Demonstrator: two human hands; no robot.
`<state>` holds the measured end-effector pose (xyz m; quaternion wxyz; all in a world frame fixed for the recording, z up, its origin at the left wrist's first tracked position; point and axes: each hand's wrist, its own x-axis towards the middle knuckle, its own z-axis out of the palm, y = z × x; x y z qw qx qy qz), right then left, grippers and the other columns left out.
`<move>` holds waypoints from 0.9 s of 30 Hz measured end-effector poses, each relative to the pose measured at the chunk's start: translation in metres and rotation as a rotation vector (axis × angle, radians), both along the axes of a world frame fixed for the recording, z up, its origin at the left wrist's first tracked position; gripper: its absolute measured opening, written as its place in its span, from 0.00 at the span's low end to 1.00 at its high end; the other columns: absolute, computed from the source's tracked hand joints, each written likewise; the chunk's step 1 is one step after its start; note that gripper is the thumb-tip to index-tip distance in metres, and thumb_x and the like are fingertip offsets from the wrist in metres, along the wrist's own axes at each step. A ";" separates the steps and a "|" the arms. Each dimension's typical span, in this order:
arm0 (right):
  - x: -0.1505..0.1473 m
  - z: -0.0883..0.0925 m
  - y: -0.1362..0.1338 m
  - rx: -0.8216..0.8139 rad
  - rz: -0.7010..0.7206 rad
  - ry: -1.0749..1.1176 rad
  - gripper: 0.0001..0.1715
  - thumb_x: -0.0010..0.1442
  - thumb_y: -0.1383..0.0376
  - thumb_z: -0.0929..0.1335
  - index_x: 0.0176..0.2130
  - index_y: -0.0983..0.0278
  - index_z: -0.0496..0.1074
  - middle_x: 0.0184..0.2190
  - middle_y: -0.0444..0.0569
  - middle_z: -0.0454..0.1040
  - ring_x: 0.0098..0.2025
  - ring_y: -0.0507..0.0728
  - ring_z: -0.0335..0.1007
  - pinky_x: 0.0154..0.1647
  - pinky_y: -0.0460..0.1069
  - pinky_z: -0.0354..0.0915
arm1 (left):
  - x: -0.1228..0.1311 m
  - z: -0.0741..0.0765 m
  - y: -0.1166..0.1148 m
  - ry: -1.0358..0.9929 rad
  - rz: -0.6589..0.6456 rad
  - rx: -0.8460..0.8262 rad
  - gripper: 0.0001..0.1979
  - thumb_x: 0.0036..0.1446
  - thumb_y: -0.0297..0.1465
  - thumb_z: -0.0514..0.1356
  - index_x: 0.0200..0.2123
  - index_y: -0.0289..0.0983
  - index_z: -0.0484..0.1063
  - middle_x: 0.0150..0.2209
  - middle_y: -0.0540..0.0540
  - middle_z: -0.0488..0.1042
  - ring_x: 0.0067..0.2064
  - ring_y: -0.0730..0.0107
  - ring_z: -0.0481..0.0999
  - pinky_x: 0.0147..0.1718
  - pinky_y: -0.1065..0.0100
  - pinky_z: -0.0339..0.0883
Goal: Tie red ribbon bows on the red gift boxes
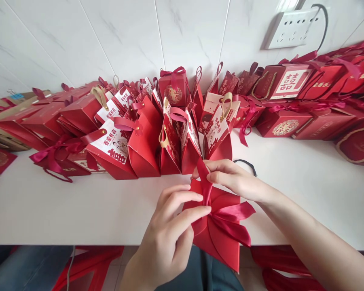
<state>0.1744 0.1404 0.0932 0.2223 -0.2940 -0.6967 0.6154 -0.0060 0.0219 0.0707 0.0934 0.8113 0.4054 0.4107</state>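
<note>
A red gift box (pixel 223 242) with overlapping curved flaps sits at the table's front edge, its near corner jutting past it. A dark red ribbon (pixel 230 216) is tied on its top, with two tails spread to the right and a loop standing up at the left. My right hand (pixel 230 176) pinches the upper end of that loop between thumb and fingers. My left hand (pixel 170 230) lies over the box's left side, its fingertips closed on the base of the loop near the knot.
Many red boxes (pixel 145 137) with handles and ribbons stand along the tiled wall (pixel 133 36). A white table (pixel 103 210) runs beneath them. A socket strip (pixel 294 28) hangs upper right. Red stools (pixel 87 268) are below the table. At lower left, a person's denim-clad leg (pixel 33 266) shows.
</note>
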 end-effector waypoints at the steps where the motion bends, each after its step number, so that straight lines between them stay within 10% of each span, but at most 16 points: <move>1: 0.000 0.000 0.000 0.012 -0.018 -0.001 0.13 0.56 0.63 0.63 0.22 0.62 0.61 0.30 0.45 0.71 0.35 0.54 0.68 0.42 0.50 0.62 | 0.000 0.000 0.000 0.002 -0.016 0.015 0.22 0.56 0.11 0.48 0.49 0.32 0.70 0.49 0.43 0.68 0.58 0.66 0.62 0.57 0.65 0.63; 27: -0.003 -0.015 0.008 0.076 -0.063 -0.131 0.17 0.58 0.53 0.70 0.30 0.65 0.72 0.25 0.43 0.70 0.28 0.51 0.62 0.30 0.47 0.60 | 0.001 0.004 0.000 0.048 -0.049 0.007 0.21 0.58 0.13 0.49 0.51 0.33 0.70 0.48 0.42 0.74 0.56 0.66 0.65 0.55 0.64 0.67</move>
